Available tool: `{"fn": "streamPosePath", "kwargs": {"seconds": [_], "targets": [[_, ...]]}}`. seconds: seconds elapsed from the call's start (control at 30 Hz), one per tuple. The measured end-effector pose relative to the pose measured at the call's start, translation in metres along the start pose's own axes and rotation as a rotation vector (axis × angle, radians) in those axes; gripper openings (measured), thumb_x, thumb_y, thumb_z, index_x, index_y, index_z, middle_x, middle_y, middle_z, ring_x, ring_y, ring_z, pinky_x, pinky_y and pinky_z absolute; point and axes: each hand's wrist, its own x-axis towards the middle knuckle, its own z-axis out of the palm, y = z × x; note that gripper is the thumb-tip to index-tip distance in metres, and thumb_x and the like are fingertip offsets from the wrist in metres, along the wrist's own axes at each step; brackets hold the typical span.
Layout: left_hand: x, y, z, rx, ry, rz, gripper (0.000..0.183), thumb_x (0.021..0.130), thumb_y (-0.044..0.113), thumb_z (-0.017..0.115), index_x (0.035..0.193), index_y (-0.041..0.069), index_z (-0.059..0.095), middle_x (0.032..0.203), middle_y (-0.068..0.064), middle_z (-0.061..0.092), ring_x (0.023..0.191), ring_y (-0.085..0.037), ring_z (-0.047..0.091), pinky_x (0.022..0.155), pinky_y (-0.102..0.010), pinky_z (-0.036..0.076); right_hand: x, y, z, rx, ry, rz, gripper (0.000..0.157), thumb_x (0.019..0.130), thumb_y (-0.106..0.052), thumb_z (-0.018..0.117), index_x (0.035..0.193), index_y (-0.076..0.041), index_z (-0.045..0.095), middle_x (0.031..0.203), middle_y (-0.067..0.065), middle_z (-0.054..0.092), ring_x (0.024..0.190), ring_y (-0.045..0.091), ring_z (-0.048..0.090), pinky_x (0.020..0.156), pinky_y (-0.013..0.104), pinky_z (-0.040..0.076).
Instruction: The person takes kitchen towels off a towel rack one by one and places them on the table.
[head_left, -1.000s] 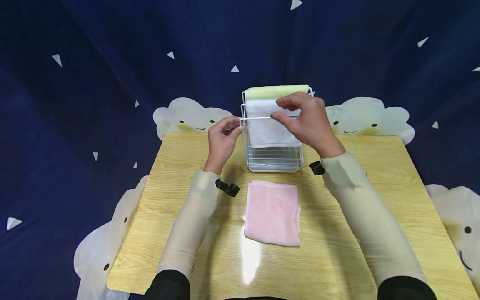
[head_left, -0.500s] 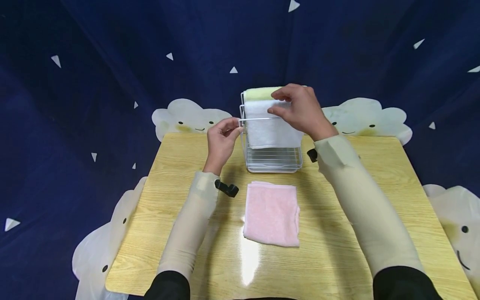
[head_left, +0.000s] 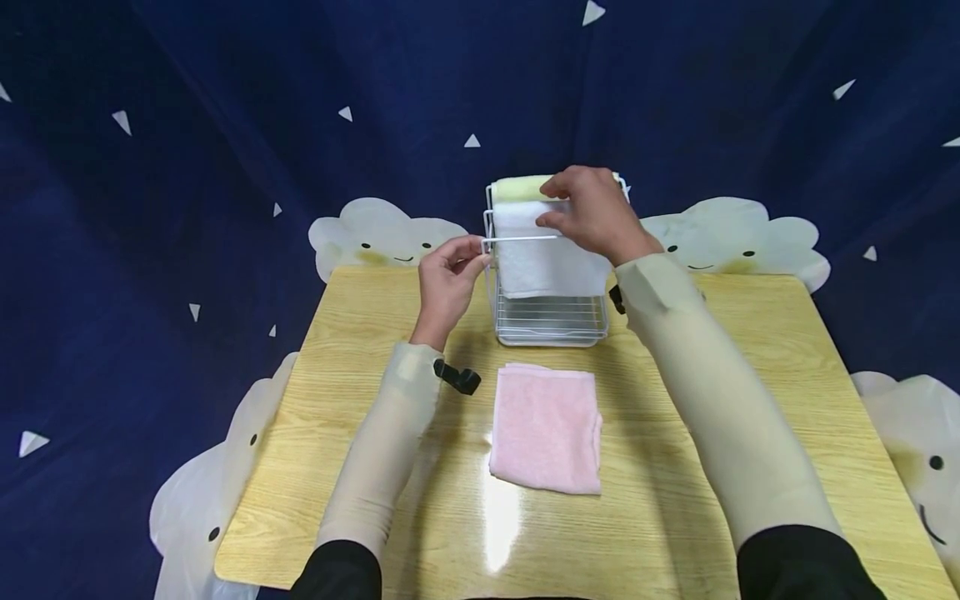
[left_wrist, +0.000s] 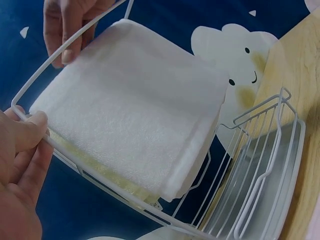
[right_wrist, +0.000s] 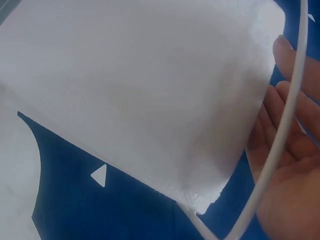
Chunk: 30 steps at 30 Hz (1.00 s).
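A white wire rack stands at the table's far side, with bare bars and a tray low down. Over its middle bar hangs a folded white towel, and behind that a pale yellow towel. My left hand pinches the left corner of the rack's front bar between thumb and fingers. Loosely curved, the fingers of my right hand hover by the top fold of the white towel; contact is unclear. In the right wrist view nothing sits between thumb and fingers of that hand.
A folded pink towel lies on the wooden table in front of the rack, between my forearms. Behind the table hangs a dark blue curtain with white triangles and cloud shapes.
My right hand has moved left and slightly up, from the front bar's right part to the white towel's top fold. The left hand keeps its hold on the bar.
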Motion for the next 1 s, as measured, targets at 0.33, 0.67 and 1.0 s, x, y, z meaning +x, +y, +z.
{"fn": "streamPosePath", "kwargs": {"seconds": [0.33,0.67,1.0], "targets": [[-0.001,0.008,0.002,-0.012,0.0,0.035,0.016,0.085,-0.012,0.073,0.101,-0.011,0.07,0.095,-0.024,0.071,0.089,-0.03,0.068,0.079,-0.029,0.057,0.007,0.003,-0.001,-0.077,-0.06,0.044,0.039,0.084,-0.015,0.083,0.118,0.001,0.072,0.117,0.017,0.069,0.105,0.031,0.063,0.091,0.044,0.051],[-0.002,0.007,0.002,0.011,-0.009,0.034,0.019,0.087,-0.01,0.073,0.104,-0.014,0.068,0.098,-0.029,0.07,0.089,-0.028,0.068,0.079,-0.031,0.057,0.008,0.005,0.001,-0.068,-0.087,0.093,0.034,0.086,-0.016,0.082,0.116,-0.001,0.073,0.116,0.015,0.071,0.104,0.028,0.062,0.09,0.043,0.05],[-0.001,0.004,0.004,-0.02,-0.026,0.034,0.02,0.086,-0.012,0.073,0.105,-0.016,0.068,0.099,-0.032,0.069,0.088,-0.032,0.066,0.079,-0.029,0.056,0.007,0.008,0.001,-0.074,-0.065,0.08,0.024,0.089,-0.015,0.079,0.11,-0.004,0.077,0.111,0.013,0.073,0.101,0.027,0.062,0.086,0.042,0.05]]}}
